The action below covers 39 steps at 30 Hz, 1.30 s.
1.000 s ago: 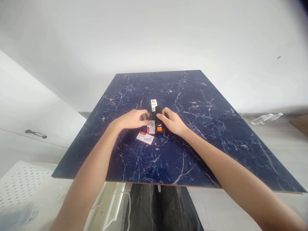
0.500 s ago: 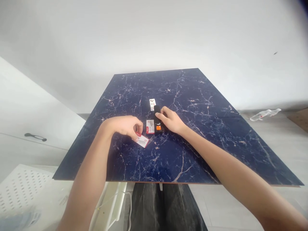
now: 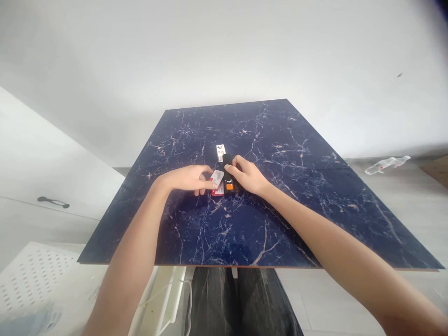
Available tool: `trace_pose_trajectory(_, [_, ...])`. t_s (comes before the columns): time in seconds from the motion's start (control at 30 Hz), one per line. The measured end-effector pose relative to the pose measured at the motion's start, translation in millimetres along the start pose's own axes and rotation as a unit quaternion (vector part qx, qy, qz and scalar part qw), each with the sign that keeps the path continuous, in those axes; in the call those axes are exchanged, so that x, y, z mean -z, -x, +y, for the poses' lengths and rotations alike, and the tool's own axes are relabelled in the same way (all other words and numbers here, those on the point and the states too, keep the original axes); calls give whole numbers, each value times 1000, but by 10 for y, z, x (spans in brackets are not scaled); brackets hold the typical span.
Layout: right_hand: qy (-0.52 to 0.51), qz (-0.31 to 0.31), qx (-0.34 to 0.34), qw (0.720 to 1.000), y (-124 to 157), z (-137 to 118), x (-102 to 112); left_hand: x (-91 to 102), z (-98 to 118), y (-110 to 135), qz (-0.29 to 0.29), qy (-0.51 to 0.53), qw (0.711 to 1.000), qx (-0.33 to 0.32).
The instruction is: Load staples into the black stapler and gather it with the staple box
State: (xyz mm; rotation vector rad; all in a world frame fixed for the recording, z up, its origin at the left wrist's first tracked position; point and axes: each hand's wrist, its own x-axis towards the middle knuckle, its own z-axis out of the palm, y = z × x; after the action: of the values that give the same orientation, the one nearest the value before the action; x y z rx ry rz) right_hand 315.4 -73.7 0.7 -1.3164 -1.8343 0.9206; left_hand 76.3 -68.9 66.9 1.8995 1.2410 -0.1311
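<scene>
Slip risk: the small red-and-white cardboard box point(image 3: 217, 176) is held only by its left end and is tilted above the tabletop. As I judge it, a light pinch on so little card could let it twist free and drop.
Knock risk: a second red-and-white box point(image 3: 218, 190) lies flat just beneath the held one. A drop or a low sweep of the hand would likely push it askew or against the stapler.
Stapler risk: the black stapler with an orange button point(image 3: 228, 180) sits right beside both boxes. Any sideways pressure from the right hand could slide it on the smooth dark blue marble-patterned tabletop point(image 3: 301, 196).
Left hand point(image 3: 187, 178): the fingers point(image 3: 206, 173) are closed in a pinch on the small red-and-white cardboard box, with the thumb side hidden.
Right hand point(image 3: 249, 177): the fingers point(image 3: 238, 163) curl down over the stapler's far end and right side, gripping it against the tabletop.
Where things lie: all of them sit near the middle of the tabletop. A small white printed box point(image 3: 220, 152) lies just behind the stapler, and neither hand touches it.
Surroundings: a clear plastic bottle point(image 3: 387, 164) lies on the floor well off to the right.
</scene>
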Motion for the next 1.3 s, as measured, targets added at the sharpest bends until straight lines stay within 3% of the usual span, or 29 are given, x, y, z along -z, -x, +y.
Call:
trace_pose_trajectory(0.17, [-1, 1, 2, 1000, -2, 3, -3, 0, -93, -49, 72, -52, 996, -29])
trace_pose_trajectory(0.3, [-3, -2, 9, 1000, -4, 1, 1, -52, -78, -71, 65, -31, 995, -64])
trace_pose_trajectory(0.4, [2, 0, 8, 1000, -1, -8, 9, -63, -54, -63, 65, -70, 992, -79])
trace_pose_trajectory(0.57, [7, 2, 13, 1000, 2, -25, 17, -56, 38, -13, 80, -154, 985, -17])
trace_pose_trajectory(0.77, [6, -1, 16, 1000, -5, -33, 21, -218, 234, 27, 112, -216, 970, 19])
trace_pose_trajectory(1.1, [29, 0, 20, 999, -26, 0, 36, -226, 196, -107, 116, -144, 980, -69])
trace_pose_trajectory(1.2, [51, -8, 30, 998, -43, 11, 65, -210, 200, -93, 92, -118, 986, -76])
trace_pose_trajectory(1.3, [65, -20, 40, 997, -41, 5, 89, -218, 230, -75, 104, -120, 985, -60])
